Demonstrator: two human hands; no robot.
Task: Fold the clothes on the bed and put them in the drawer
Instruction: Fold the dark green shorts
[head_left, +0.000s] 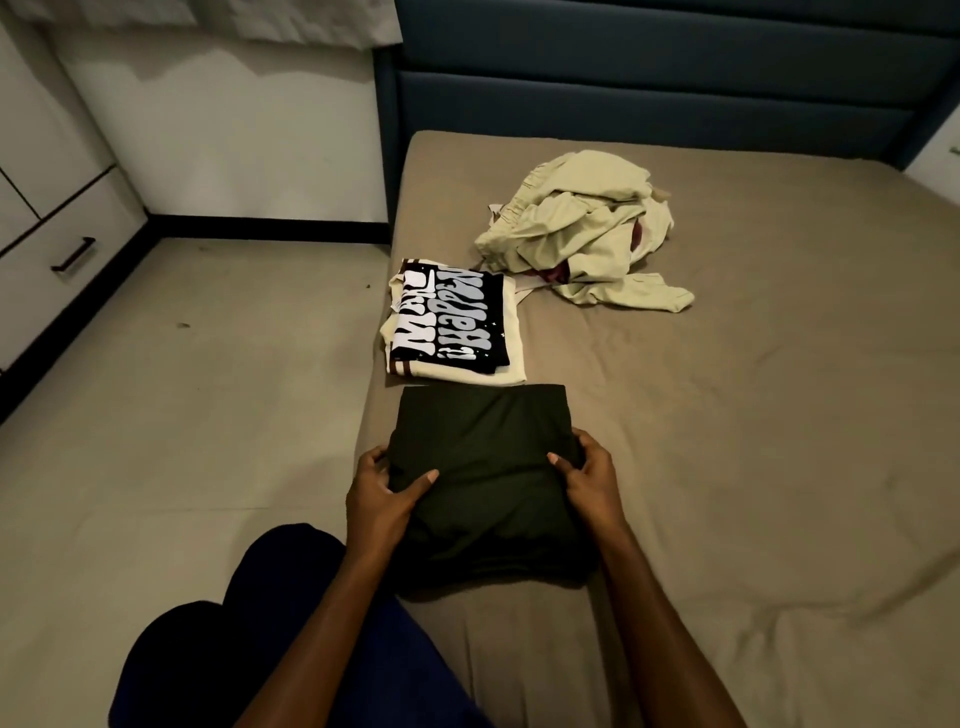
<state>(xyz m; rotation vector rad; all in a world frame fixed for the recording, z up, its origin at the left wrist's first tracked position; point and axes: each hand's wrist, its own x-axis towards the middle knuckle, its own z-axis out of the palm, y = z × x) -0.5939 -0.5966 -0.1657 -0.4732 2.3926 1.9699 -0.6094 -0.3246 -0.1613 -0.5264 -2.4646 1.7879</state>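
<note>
A folded dark green garment (483, 447) lies at the near left edge of the bed (779, 415). My left hand (382, 493) grips its left side, thumb on top and fingers under the fold. On the other side, my right hand (587, 475) grips the cloth the same way. Just beyond it lies a folded cream T-shirt with a black printed panel (452, 325). Farther back sits a crumpled pile of pale green clothes (587, 234) with a bit of maroon cloth showing. A white drawer with a dark handle (72, 254) is at the far left.
The bed has a tan sheet and a dark blue padded headboard (649, 78). A strip of floor (182, 389) runs between the bed and the white cabinet on the left wall. My legs in dark trousers (260, 623) are at the bed's near left corner.
</note>
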